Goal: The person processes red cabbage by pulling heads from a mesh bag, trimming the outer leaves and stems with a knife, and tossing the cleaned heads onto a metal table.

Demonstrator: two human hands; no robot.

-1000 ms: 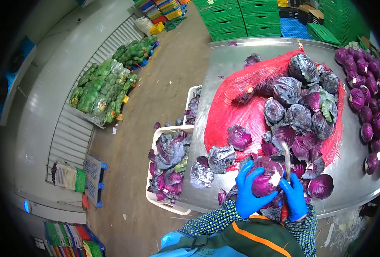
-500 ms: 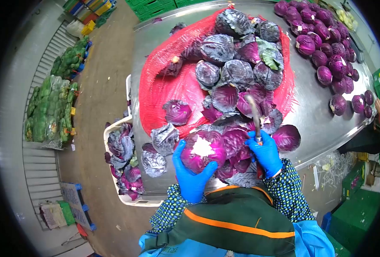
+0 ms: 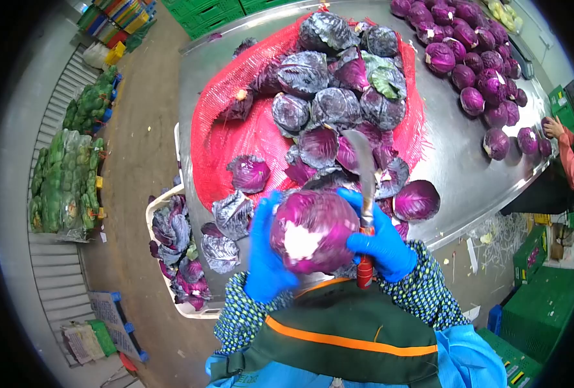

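A red cabbage point(image 3: 319, 226) with a pale cut patch on its near side is slightly blurred in front of my apron. My gloved left hand point(image 3: 264, 258) cups it from the left. In my gloved right hand point(image 3: 387, 246) is a knife point(image 3: 365, 226) with a red handle and a curved blade pointing up and away. Fingers of that hand also reach to the cabbage's right side. Beyond the hands, a red mesh sack point(image 3: 235, 142) lies spread under untrimmed cabbages point(image 3: 335, 107). Loose outer leaves point(image 3: 416, 200) lie around my hands.
Several peeled cabbages point(image 3: 474, 61) sit at the right of the metal table point(image 3: 455, 168). A white bin point(image 3: 200, 314) of leaves stands by its left edge. At far right, another person's hand point(image 3: 554, 127) touches a cabbage. Green crates point(image 3: 539, 307) stand at lower right.
The cabbage has turned so its pale patch faces nearer me. My right hand has moved left against the cabbage, bringing the knife along. The other person's arm has come further into view.
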